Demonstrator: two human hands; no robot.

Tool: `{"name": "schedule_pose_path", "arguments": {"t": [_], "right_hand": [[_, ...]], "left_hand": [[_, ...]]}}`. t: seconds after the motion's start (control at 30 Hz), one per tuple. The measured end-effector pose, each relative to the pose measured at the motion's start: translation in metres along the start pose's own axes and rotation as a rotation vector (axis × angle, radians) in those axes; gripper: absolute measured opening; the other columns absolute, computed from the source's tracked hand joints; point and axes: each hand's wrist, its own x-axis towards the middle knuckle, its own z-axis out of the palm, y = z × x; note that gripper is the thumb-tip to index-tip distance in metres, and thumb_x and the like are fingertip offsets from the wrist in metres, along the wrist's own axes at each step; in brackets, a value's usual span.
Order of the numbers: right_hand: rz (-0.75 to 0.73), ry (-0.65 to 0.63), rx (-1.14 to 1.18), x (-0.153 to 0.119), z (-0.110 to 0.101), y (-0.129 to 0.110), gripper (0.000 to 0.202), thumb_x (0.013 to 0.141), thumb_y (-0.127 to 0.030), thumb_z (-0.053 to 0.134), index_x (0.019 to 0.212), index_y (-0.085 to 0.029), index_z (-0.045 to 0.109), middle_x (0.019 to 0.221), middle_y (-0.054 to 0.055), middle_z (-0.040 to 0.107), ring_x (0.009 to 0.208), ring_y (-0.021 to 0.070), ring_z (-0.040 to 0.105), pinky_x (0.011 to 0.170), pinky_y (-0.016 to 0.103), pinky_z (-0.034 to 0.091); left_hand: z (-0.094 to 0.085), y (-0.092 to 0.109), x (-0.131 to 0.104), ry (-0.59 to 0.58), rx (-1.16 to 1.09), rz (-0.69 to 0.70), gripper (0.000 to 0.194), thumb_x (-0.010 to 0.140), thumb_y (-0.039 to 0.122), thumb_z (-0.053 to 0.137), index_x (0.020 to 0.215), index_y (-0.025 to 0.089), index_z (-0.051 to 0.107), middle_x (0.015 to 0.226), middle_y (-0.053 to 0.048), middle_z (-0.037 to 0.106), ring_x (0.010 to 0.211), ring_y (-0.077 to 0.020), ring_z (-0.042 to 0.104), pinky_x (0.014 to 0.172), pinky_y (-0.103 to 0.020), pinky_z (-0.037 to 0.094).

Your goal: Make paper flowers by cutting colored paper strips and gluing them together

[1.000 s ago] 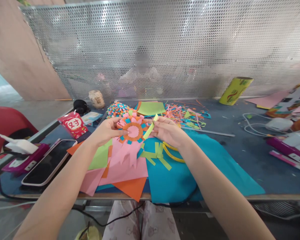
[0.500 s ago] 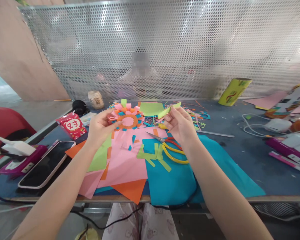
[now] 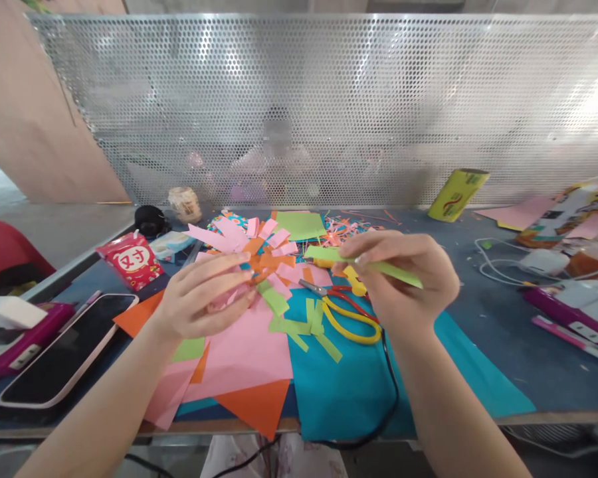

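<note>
My left hand [image 3: 209,295] is closed on a paper flower [image 3: 266,259] with pink, orange and blue strips fanning outward; one green strip sticks out at its lower right. Pinched in my right hand [image 3: 403,265] is a light green paper strip [image 3: 323,253], its other end showing past the fingers. Scissors [image 3: 351,318] with red and yellow handles lie beneath my right hand. Beside them, several cut green strips [image 3: 311,325] rest on pink paper [image 3: 249,352] and blue paper [image 3: 343,392]. A yellow tool [image 3: 355,282] is partly hidden by the right hand.
A phone [image 3: 70,352], a red packet [image 3: 132,259] and a purple power strip [image 3: 24,338] stand left. Paper scraps and a green sheet [image 3: 299,226] lie behind. A yellow tube [image 3: 458,194] stands before the perforated metal screen [image 3: 353,99]. White cables [image 3: 498,265] lie right.
The paper flower has turned over, so its round orange and pink centre no longer shows. My right hand has rotated and come slightly lower with the green strip.
</note>
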Motion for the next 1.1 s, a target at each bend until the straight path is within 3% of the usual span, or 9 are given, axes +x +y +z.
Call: {"name": "schedule_pose_path", "arguments": {"t": [0.17, 0.37, 0.47, 0.6, 0.67, 0.9, 1.1], "right_hand": [[-0.090, -0.264, -0.094, -0.004, 0.004, -0.007, 0.034, 0.078, -0.002, 0.053, 0.097, -0.029, 0.062, 0.089, 0.001, 0.068, 0.083, 0.0149, 0.064, 0.075, 0.032, 0.054], [-0.095, -0.336, -0.127, -0.003, 0.004, -0.001, 0.033, 0.079, -0.004, 0.053, 0.099, -0.029, 0.060, 0.089, 0.002, 0.067, 0.083, 0.0157, 0.065, 0.075, 0.032, 0.054], [-0.076, -0.349, -0.104, -0.004, 0.005, 0.001, 0.031, 0.079, -0.005, 0.054, 0.098, -0.028, 0.060, 0.088, 0.003, 0.067, 0.083, 0.0166, 0.065, 0.074, 0.033, 0.054], [-0.089, -0.361, -0.075, -0.003, 0.008, 0.001, 0.027, 0.078, -0.004, 0.056, 0.095, -0.024, 0.061, 0.088, 0.004, 0.067, 0.081, 0.0167, 0.065, 0.071, 0.032, 0.054], [-0.108, -0.371, -0.080, -0.003, 0.008, 0.001, 0.028, 0.077, -0.003, 0.057, 0.095, -0.023, 0.061, 0.088, 0.004, 0.067, 0.081, 0.0164, 0.065, 0.071, 0.032, 0.054], [-0.163, -0.417, -0.159, -0.001, 0.006, 0.005, 0.033, 0.076, -0.006, 0.057, 0.104, -0.024, 0.057, 0.091, 0.005, 0.067, 0.086, 0.0185, 0.063, 0.073, 0.035, 0.053], [-0.224, -0.462, -0.294, -0.003, 0.007, 0.007, 0.037, 0.077, -0.010, 0.062, 0.111, -0.022, 0.053, 0.095, 0.004, 0.067, 0.088, 0.0156, 0.056, 0.074, 0.028, 0.050]], "left_hand": [[-0.001, 0.009, 0.006, -0.130, -0.125, -0.127, 0.012, 0.064, 0.026, 0.074, 0.058, 0.031, 0.065, 0.073, -0.001, 0.067, 0.094, -0.0275, 0.064, 0.088, -0.050, 0.049], [-0.001, 0.010, 0.002, -0.163, -0.132, -0.192, 0.011, 0.066, 0.030, 0.073, 0.060, 0.030, 0.064, 0.076, -0.002, 0.066, 0.099, -0.0286, 0.063, 0.092, -0.052, 0.047], [-0.001, 0.008, 0.000, -0.118, -0.024, -0.007, 0.009, 0.069, 0.024, 0.071, 0.066, 0.030, 0.065, 0.079, 0.000, 0.067, 0.099, -0.0268, 0.063, 0.089, -0.048, 0.051], [0.001, 0.004, 0.003, 0.123, 0.247, 0.555, 0.022, 0.068, 0.010, 0.070, 0.078, 0.028, 0.064, 0.087, 0.004, 0.066, 0.096, -0.0213, 0.065, 0.078, -0.036, 0.058], [0.001, 0.003, 0.005, 0.217, 0.382, 0.745, 0.023, 0.066, 0.007, 0.071, 0.079, 0.024, 0.062, 0.090, 0.003, 0.065, 0.099, -0.0211, 0.064, 0.075, -0.033, 0.059], [0.002, 0.002, 0.006, 0.249, 0.419, 0.762, 0.019, 0.070, 0.008, 0.068, 0.079, 0.021, 0.058, 0.095, 0.002, 0.064, 0.107, -0.0223, 0.060, 0.077, -0.035, 0.060], [0.002, 0.003, 0.006, 0.230, 0.408, 0.780, 0.022, 0.068, 0.007, 0.070, 0.082, 0.020, 0.059, 0.092, -0.001, 0.064, 0.103, -0.0238, 0.062, 0.074, -0.034, 0.060]]}}
